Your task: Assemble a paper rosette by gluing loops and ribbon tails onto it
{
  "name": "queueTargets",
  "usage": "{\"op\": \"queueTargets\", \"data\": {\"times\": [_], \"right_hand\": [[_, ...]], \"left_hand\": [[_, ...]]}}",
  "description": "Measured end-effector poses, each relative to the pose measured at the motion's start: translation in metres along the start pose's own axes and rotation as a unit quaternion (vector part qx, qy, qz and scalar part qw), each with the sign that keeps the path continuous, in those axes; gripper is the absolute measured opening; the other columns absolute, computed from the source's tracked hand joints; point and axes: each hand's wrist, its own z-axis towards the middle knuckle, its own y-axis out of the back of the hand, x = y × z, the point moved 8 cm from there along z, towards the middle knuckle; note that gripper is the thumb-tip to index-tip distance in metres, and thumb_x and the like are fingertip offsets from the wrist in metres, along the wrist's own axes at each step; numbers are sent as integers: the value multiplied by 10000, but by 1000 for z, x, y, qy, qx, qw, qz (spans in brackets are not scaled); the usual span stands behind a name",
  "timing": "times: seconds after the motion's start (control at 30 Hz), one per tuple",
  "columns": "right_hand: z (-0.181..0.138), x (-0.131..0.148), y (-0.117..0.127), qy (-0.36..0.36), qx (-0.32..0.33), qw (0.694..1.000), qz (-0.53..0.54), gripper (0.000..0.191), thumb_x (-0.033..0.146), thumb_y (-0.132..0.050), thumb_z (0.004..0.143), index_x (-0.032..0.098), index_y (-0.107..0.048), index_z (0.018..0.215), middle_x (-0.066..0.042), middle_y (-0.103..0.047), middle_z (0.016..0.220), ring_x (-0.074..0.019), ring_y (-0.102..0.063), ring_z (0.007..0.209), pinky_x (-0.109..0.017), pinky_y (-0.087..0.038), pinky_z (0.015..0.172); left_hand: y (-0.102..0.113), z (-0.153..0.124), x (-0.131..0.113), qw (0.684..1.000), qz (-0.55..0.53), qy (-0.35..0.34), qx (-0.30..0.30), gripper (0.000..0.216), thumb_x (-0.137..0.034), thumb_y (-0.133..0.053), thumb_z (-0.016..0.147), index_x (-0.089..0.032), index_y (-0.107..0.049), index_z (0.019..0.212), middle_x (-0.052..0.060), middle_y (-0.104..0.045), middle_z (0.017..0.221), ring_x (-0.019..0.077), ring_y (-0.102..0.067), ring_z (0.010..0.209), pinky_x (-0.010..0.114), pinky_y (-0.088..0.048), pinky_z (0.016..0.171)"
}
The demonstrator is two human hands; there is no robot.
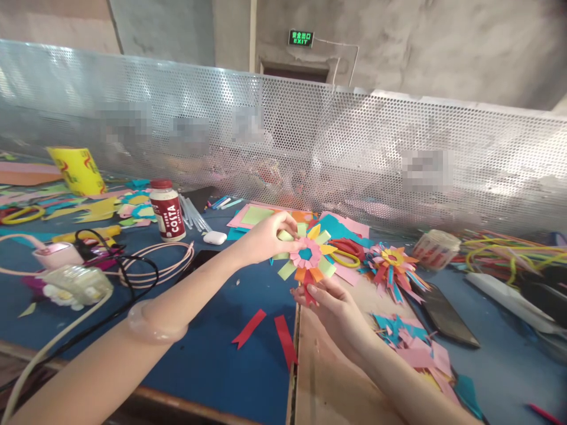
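A paper flower (313, 250) with a blue centre, a pink ring and green, yellow and orange petals is held up above the table. My left hand (268, 236) pinches its left side between thumb and fingers. Below the flower, my right hand (334, 304) is closed on a red paper strip (311, 294), whose upper end meets the orange petals; whether it is attached I cannot tell. Two more red strips with notched ends, one on the left (248, 329) and one on the right (286, 340), lie on the blue tabletop (212, 360).
A finished-looking paper rosette (392, 260), a phone (447, 316) and paper scraps (420, 348) lie to the right. Yellow-handled scissors (345, 254) lie behind my hands. Leftward are a Costa bottle (167, 212), a white earbud case (215, 237) and cables (155, 265). A perforated metal panel (310, 141) stands behind.
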Motion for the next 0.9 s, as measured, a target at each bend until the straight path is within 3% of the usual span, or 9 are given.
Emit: {"op": "queueTargets", "data": {"times": [0.37,0.6,0.77,0.9], "right_hand": [[0,4,-4,-11,3,999,44,148,229,-660,776,202,-673,921,-39,-643,924,-198,-582,954,-389,-399,910],[0,6,-6,-20,13,997,78,90,164,-597,729,216,-655,775,-15,-644,912,-229,-561,1033,-406,-371,933],[4,7,0,-15,13,996,90,240,171,-508,659,215,-680,820,-33,-668,932,-237,-566,1029,-404,-338,974],[5,0,3,-38,19,994,97,288,183,-484,679,207,-670,898,-40,-678,894,-214,-598,950,-400,-365,947]], "left_hand": [[-1,-1,-6,1000,-18,-16,-15,320,-319,-665,687,-171,-464,887,43,-586,923,125,-555,760,231,-407,593],[3,-1,-6,1000,5,-22,-18,329,-345,-670,696,-177,-476,901,36,-605,909,119,-547,749,238,-406,599],[7,1,1,1000,18,-13,-11,330,-350,-661,700,-186,-474,918,28,-612,928,99,-534,681,236,-403,572],[5,5,13,1000,4,-2,7,320,-308,-674,680,-185,-469,893,28,-609,906,85,-521,636,227,-382,535]]}}
